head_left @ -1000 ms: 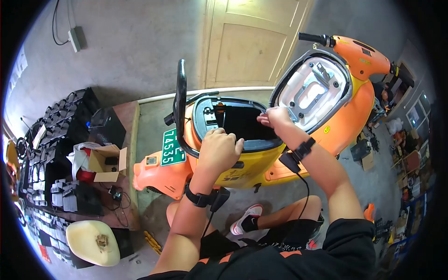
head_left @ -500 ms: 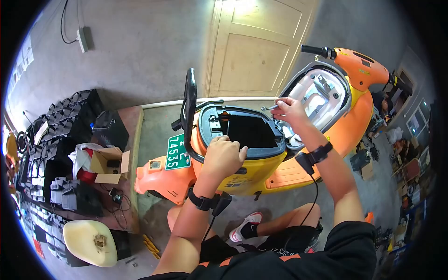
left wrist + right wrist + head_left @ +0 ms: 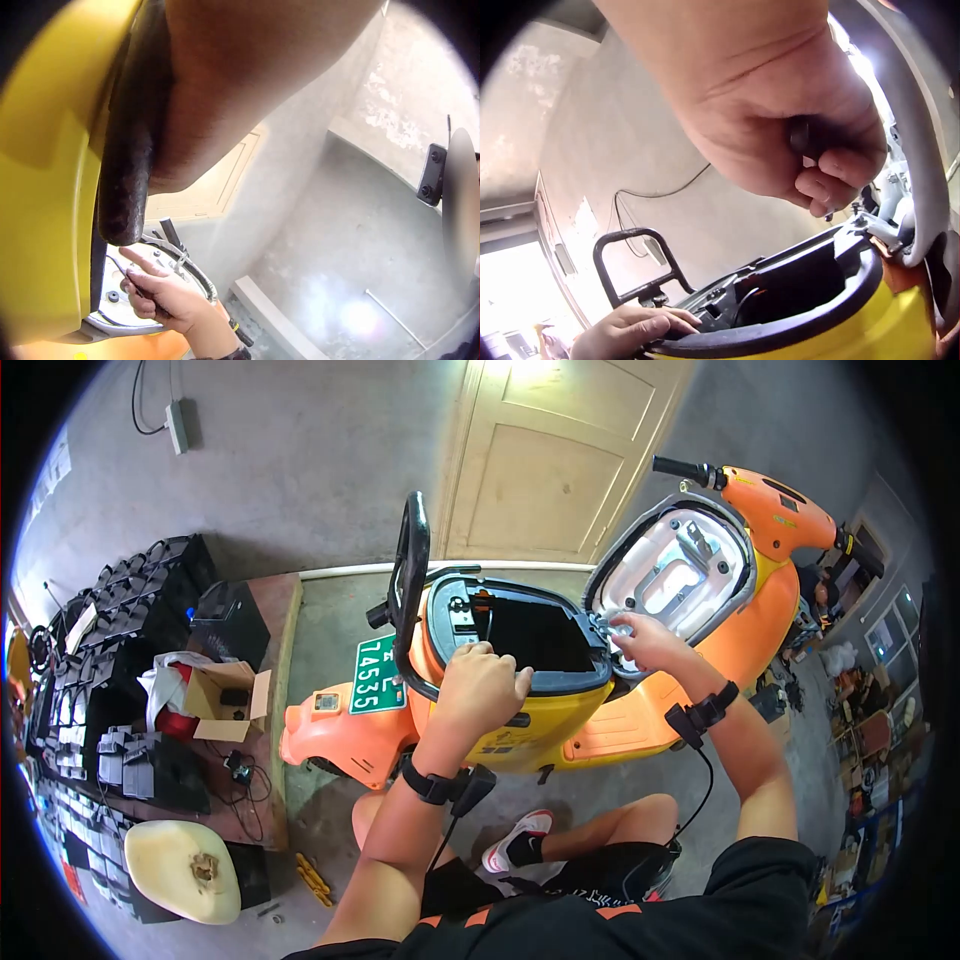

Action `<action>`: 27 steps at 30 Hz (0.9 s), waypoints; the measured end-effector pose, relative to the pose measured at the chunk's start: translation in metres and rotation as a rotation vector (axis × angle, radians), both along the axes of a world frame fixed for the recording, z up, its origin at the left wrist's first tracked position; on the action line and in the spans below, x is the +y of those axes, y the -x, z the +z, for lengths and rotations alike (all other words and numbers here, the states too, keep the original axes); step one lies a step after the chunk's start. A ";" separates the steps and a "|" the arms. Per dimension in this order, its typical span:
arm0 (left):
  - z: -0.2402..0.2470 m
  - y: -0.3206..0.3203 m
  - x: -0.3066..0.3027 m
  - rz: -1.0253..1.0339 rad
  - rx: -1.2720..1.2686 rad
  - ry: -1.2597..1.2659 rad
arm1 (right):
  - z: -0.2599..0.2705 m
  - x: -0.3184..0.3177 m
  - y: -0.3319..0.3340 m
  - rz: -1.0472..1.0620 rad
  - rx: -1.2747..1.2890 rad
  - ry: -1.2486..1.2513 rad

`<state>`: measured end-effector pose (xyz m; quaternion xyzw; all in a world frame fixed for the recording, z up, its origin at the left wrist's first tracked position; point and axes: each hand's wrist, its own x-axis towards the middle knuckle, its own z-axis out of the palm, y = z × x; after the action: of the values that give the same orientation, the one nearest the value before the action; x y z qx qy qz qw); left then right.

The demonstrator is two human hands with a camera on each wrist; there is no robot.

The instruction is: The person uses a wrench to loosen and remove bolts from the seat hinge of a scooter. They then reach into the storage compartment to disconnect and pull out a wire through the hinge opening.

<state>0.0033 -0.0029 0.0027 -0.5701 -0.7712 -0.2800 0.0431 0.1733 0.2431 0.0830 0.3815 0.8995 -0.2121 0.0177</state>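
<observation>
An orange and yellow scooter stands side-on with its seat tipped up on the hinge, showing the white underside. My left hand rests on the near rim of the dark storage compartment, its fingers lying over the edge. At the hinge end, my right hand holds a slim tool; the tool's dark round butt shows in the palm in the right wrist view. The curled fingers hide most of it, so I cannot tell its kind.
A black grab rail rises behind the compartment, above a green number plate. To the left, a low platform bears black boxes and an open carton. A cream seat pad sits at lower left.
My right hand rose from the hinge, showing the tool's metal end half a second ago, then came back down beside the hinge. My left hand stayed at the rim.
</observation>
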 end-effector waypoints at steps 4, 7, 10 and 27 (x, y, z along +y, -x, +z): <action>0.000 -0.001 0.000 0.001 -0.002 0.006 | -0.004 0.002 -0.002 0.007 -0.056 -0.024; 0.002 -0.001 -0.001 0.000 -0.008 0.002 | -0.011 0.009 0.001 -0.006 -0.118 -0.065; 0.000 -0.001 0.000 -0.001 -0.010 -0.008 | -0.016 0.010 0.002 0.023 -0.158 -0.049; -0.001 -0.001 0.001 0.006 -0.002 -0.033 | -0.022 0.003 0.015 0.139 -0.158 -0.102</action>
<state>0.0045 -0.0023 0.0021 -0.5668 -0.7682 -0.2930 0.0525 0.1581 0.2463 0.0607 0.3343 0.9291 -0.1338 0.0840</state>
